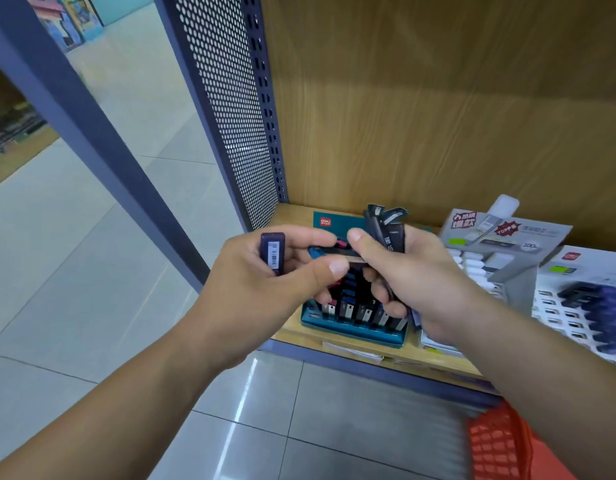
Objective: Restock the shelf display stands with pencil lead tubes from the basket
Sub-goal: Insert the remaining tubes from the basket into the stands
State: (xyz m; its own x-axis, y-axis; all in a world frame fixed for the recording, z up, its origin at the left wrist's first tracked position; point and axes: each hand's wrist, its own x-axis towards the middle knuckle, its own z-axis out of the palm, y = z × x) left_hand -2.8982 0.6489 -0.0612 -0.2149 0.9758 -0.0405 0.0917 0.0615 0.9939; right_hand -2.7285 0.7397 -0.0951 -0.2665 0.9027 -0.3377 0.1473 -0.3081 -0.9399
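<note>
My left hand [265,271] holds a dark purple lead tube [273,252] with a barcode label, tucked upright between its curled fingers. Its thumb and forefinger also pinch another tube [337,252] that lies flat between both hands. My right hand [413,275] grips a bundle of several dark lead tubes [386,225] that stick up above its fingers. Both hands hover over a teal display stand [355,332] on the shelf, whose slots hold rows of tubes. The red mesh basket [496,445] sits at the bottom right, partly behind my right arm.
A grey display box of white erasers [486,265] and a white stand with dark blue items [590,306] fill the shelf to the right. A perforated blue side panel [230,109] and wooden back wall [438,98] bound the shelf. Tiled floor lies left and below.
</note>
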